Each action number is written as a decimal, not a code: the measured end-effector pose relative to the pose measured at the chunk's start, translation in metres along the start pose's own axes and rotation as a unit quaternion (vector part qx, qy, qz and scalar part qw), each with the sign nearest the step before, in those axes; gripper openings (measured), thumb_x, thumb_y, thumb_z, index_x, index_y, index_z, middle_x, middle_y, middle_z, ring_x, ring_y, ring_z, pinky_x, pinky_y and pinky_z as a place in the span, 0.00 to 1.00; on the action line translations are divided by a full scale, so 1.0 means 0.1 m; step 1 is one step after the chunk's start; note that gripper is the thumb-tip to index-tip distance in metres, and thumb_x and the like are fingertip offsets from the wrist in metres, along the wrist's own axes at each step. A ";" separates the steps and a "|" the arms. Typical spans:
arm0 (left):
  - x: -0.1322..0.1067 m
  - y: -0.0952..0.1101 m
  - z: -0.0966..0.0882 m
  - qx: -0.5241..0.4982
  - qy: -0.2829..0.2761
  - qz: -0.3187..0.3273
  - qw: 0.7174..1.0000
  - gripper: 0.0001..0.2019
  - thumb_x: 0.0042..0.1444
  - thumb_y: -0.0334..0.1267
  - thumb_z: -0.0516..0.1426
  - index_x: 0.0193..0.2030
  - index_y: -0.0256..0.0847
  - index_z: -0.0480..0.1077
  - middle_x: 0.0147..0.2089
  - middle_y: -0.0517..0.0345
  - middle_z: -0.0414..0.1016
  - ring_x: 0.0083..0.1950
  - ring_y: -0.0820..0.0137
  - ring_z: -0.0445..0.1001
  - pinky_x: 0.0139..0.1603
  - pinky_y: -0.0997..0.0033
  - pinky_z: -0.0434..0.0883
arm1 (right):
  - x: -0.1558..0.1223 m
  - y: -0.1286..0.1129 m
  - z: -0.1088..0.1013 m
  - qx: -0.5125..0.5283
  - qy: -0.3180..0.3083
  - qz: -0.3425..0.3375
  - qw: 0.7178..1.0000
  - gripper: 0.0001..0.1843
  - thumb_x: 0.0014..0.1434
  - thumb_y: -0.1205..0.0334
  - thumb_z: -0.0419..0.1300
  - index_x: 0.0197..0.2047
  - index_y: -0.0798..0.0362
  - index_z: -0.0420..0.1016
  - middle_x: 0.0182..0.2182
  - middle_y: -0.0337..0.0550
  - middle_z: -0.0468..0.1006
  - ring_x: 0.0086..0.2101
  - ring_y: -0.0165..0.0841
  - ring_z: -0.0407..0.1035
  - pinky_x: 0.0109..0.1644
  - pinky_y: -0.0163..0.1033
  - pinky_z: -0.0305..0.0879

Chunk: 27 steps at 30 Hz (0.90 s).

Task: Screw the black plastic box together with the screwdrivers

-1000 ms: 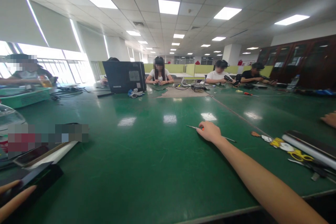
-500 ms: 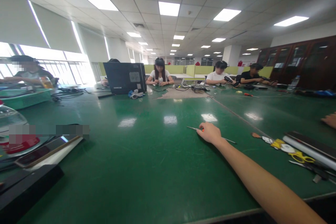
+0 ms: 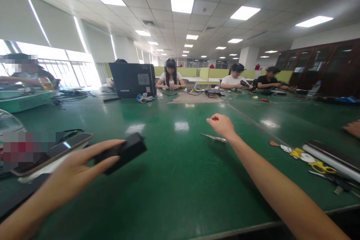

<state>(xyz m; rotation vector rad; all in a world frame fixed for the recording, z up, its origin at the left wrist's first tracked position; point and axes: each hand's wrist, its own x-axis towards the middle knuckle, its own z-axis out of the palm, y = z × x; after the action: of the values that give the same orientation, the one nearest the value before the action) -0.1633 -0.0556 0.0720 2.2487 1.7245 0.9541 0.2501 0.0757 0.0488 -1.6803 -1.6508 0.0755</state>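
Observation:
My left hand (image 3: 75,165) grips a black rectangular block (image 3: 131,152) between thumb and fingers, tilted and raised over the left part of the green table (image 3: 157,195). Its exact kind cannot be made out. My right hand (image 3: 223,125) is closed in a pinch above the middle of the table. A small orange bit (image 3: 216,121) shows among its fingers; the rest of what it holds is hidden. Just below that hand, silver tweezers (image 3: 212,137) lie on the tabletop, their right end hidden by my wrist.
Left are a phone (image 3: 66,146), a bottle and a green basket (image 3: 28,99). Right lie yellow-handled scissors (image 3: 320,167) and a long black-and-silver object (image 3: 329,157). A black computer case (image 3: 132,80), gloves (image 3: 144,98) and seated people are across the table; another person's hand (image 3: 351,129) enters at right.
My left hand has come into view holding the black block. My right hand has risen off the tweezers, keeping the orange thing. The thin rod seen behind my right wrist no longer shows.

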 end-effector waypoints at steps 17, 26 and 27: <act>0.65 0.79 1.57 -0.210 -0.222 0.178 0.935 0.21 0.52 0.36 0.60 0.54 0.43 0.71 0.52 0.57 0.75 0.50 0.63 0.72 0.53 0.68 0.67 | -0.02 -0.83 -0.28 0.696 -0.245 0.041 0.673 0.16 0.49 0.50 0.62 0.28 0.53 0.66 0.16 0.28 0.51 0.16 0.22 0.48 0.12 0.27 0.38; 0.65 0.78 1.59 -0.208 -0.217 0.183 0.936 0.20 0.52 0.35 0.60 0.54 0.42 0.71 0.52 0.56 0.75 0.51 0.63 0.72 0.54 0.67 0.66 | -0.01 -0.81 -0.08 0.706 -0.250 0.040 0.662 0.15 0.46 0.51 0.64 0.26 0.54 0.68 0.16 0.28 0.51 0.15 0.21 0.48 0.11 0.27 0.38; 0.66 0.77 1.59 -0.207 -0.216 0.185 0.936 0.20 0.52 0.35 0.60 0.54 0.42 0.71 0.52 0.56 0.75 0.51 0.63 0.72 0.54 0.67 0.66 | 0.00 -0.80 -0.08 0.704 -0.254 0.040 0.662 0.15 0.46 0.51 0.64 0.26 0.54 0.68 0.16 0.28 0.51 0.15 0.21 0.48 0.11 0.27 0.38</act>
<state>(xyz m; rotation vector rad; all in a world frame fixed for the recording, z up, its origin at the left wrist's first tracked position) -0.0015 0.0191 0.0095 2.2955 0.8453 0.7161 0.1878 0.0612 0.0977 -0.4384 -1.1306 1.5566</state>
